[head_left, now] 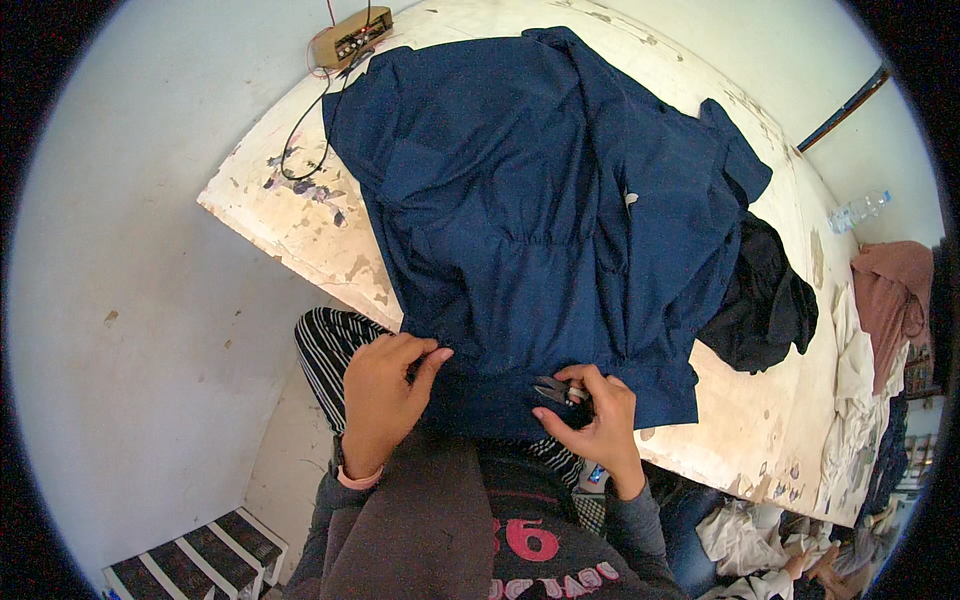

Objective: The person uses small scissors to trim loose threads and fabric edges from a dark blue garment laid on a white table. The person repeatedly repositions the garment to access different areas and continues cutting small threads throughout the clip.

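A dark blue garment [500, 190] lies spread over the table, with gathered seams across its middle and its near edge close to my body. My left hand [385, 395] is at the near left edge of the garment, thumb and forefinger closed together on the cloth. In my right hand [605, 415] a pair of small thread snips [552, 390] is held, blades pointing left above the near hem. The thumb of that hand is apart from the fingers. A small white spot, perhaps a tag or thread [631, 199], shows on the garment's right part.
The pale table [330, 260] has worn, peeling patches. At its far left stands a tan box with knobs [352, 38] and a black cable [300, 175]. Black cloth [768, 305] lies right of the garment. Further right are a clear bottle [858, 212] and piled clothes [890, 300].
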The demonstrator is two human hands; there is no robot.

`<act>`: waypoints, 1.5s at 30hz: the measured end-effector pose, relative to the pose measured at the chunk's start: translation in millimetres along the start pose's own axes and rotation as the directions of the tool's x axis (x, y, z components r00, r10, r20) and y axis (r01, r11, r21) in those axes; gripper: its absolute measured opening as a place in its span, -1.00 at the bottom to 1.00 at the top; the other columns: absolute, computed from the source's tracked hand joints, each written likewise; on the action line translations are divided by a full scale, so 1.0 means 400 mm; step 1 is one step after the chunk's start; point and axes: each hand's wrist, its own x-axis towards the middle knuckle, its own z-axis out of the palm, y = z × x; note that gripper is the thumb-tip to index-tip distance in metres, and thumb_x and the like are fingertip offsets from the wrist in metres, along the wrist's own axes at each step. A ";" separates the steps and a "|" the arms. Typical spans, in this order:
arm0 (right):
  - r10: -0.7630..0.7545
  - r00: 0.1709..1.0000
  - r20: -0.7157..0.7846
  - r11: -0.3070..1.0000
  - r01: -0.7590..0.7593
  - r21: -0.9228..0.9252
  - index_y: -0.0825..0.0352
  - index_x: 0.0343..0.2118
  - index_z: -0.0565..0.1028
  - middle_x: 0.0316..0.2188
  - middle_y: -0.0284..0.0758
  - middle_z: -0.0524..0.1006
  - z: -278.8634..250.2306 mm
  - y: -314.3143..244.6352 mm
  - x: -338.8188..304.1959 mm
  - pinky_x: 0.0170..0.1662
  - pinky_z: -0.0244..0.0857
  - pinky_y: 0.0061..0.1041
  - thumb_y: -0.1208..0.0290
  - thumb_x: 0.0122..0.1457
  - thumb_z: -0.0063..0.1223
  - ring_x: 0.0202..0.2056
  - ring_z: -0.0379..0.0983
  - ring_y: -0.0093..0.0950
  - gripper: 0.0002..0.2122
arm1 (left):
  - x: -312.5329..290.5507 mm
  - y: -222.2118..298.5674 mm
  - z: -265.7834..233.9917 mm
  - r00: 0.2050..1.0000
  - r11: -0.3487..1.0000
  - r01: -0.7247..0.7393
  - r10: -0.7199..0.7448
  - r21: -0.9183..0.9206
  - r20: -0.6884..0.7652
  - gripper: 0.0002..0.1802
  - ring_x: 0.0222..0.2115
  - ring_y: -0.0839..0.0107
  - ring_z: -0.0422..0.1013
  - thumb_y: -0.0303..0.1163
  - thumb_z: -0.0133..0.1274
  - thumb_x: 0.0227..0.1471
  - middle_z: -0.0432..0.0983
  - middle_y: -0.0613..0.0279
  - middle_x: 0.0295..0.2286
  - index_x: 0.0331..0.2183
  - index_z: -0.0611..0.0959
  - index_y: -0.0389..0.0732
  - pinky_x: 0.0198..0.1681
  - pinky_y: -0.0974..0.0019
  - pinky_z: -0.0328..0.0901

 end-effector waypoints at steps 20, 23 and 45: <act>-0.339 0.941 -0.001 0.919 0.331 -0.215 0.20 -0.20 0.61 -0.46 -0.43 0.56 0.091 -0.167 0.144 -0.41 0.08 -0.39 0.34 0.08 0.35 -0.50 0.49 -0.42 -0.77 | -0.001 0.017 -0.067 0.981 0.963 -0.162 0.180 0.213 -0.067 -0.88 -0.42 0.27 0.39 -0.28 0.23 0.12 0.52 0.32 -0.42 -0.35 0.70 -0.11 -0.36 0.17 0.17; -0.255 0.963 -0.089 0.965 0.247 -0.094 0.19 -0.17 0.60 -0.42 -0.40 0.60 0.072 -0.146 0.135 -0.40 0.16 -0.38 0.35 0.12 0.33 -0.47 0.50 -0.39 -0.78 | 0.000 0.019 -0.075 0.977 0.969 -0.160 0.183 0.190 -0.109 -0.87 -0.38 0.28 0.42 -0.29 0.27 0.07 0.55 0.34 -0.38 -0.32 0.71 -0.08 -0.33 0.18 0.20; -0.177 0.984 0.013 0.952 0.174 -0.252 0.25 -0.22 0.61 -0.36 -0.39 0.59 0.037 -0.095 0.060 -0.35 0.15 -0.40 0.40 0.05 0.34 -0.42 0.49 -0.38 -0.78 | 0.131 -0.106 0.101 0.955 0.962 -0.251 0.265 -0.110 0.133 -0.74 -0.26 0.33 0.38 -0.01 0.37 -0.06 0.57 0.45 -0.44 -0.46 0.79 0.03 -0.16 0.24 0.13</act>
